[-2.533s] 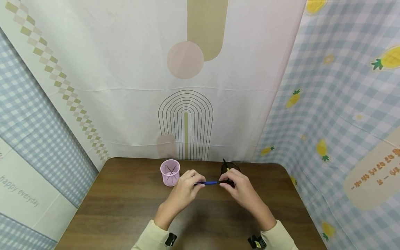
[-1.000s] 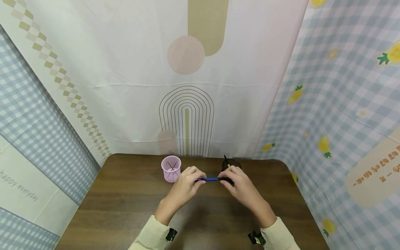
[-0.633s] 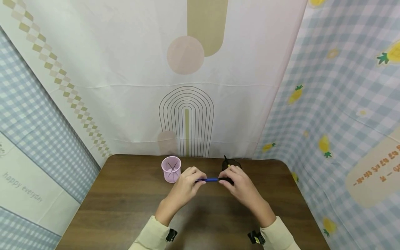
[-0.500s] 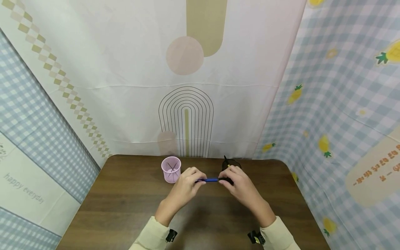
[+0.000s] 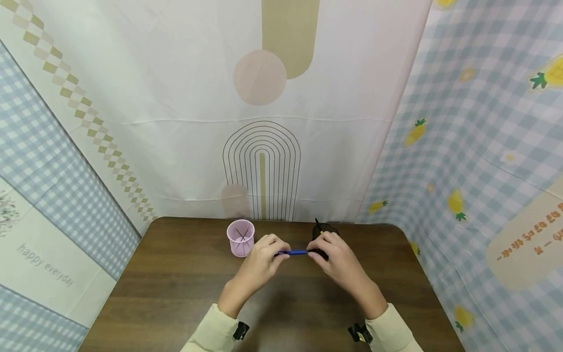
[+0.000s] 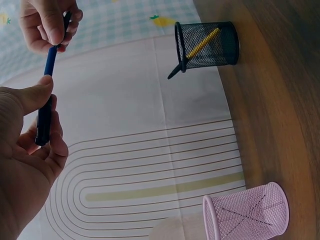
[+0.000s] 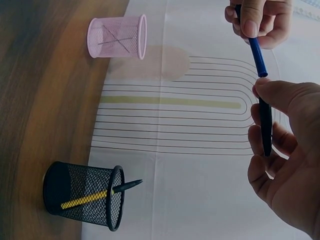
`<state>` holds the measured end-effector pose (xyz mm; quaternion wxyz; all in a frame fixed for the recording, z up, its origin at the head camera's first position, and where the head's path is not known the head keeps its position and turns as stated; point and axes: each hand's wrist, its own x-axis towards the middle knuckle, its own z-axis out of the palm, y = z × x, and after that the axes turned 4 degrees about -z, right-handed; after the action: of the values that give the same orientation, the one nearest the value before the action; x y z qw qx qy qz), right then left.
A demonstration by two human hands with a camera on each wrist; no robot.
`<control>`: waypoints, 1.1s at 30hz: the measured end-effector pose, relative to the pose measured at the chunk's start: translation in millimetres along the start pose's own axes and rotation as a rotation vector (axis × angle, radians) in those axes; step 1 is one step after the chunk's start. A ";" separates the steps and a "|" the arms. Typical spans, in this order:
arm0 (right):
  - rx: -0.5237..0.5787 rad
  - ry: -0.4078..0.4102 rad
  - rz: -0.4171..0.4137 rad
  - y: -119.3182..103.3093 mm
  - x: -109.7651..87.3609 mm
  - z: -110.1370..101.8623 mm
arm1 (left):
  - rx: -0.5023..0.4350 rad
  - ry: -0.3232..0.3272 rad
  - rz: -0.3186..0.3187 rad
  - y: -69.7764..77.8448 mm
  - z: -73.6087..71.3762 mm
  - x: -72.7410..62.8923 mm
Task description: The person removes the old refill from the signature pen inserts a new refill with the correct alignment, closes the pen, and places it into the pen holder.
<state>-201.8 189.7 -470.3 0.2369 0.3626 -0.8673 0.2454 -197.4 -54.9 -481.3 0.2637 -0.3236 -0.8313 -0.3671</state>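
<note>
A pen [image 5: 297, 253] with a blue barrel and black end sections is held level between both hands above the table. My left hand [image 5: 262, 259] pinches its left end between thumb and fingers. At the other end, my right hand [image 5: 336, 256] pinches the black tapered section, which shows along the fingers [image 7: 282, 137] in the right wrist view. The blue barrel [image 6: 50, 61] spans the gap between the hands. Part of each end is hidden by the fingers in the head view.
A pink mesh cup [image 5: 241, 247] stands beyond my left hand. Behind my right hand is a black mesh cup [image 7: 80, 187] with a yellow-and-black pen [image 7: 95, 200] leaning in it. The wooden table [image 5: 176, 278] meets a printed cloth [image 5: 184, 146] at the back.
Both hands keep their hold on the pen and hardly move. The head view has tilted slightly since the earliest frame. Slightly less black shows at the right fingers.
</note>
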 end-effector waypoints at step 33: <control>-0.072 0.032 -0.023 2.8 -3.8 -0.1 | 0.016 -0.009 0.001 -7.8 -5.6 -4.9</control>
<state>-201.4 193.4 -473.2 0.2663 0.3596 -0.8675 0.2171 -198.8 -65.0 -484.7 0.2630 -0.3236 -0.8351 -0.3588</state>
